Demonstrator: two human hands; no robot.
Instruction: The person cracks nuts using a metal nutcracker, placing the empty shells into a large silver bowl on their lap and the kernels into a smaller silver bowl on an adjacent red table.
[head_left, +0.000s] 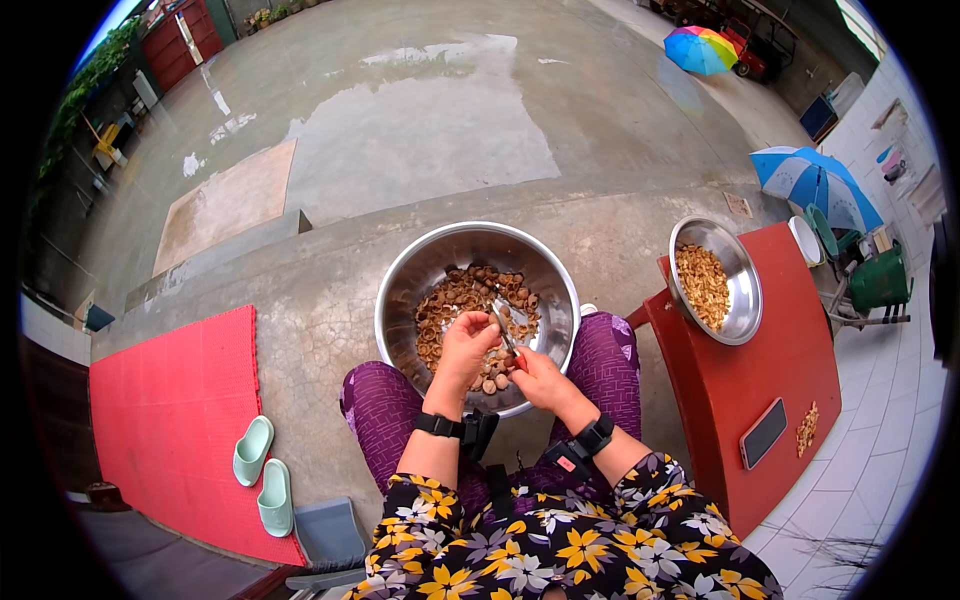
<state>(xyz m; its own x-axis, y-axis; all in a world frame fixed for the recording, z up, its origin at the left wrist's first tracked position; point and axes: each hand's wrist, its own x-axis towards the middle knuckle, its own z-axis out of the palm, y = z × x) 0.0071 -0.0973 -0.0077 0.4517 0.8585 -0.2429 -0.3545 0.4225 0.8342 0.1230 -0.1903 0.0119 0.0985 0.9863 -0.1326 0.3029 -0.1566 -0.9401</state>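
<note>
A large steel basin (390, 300) stands between my knees, with broken walnut shells (435, 330) and several whole walnuts (490, 386) inside. Over it, my right hand (544, 381) grips a slim metal tool with a red handle (520, 362), which points up and to the left. My left hand (466, 349) is close against the tool's metal part, thumb and forefinger pinched on what looks like a small walnut piece (493, 319). The fingers partly hide that piece. The exact kind of tool cannot be made out.
To my right, a red table (780, 300) bears a steel bowl (744, 289) of walnut kernels (702, 285), a phone (763, 433) and loose kernels (807, 429). Green slippers (275, 499) lie by a red mat (172, 405) and a grey dustpan (330, 529). A blue-white umbrella (821, 187) stands behind the table.
</note>
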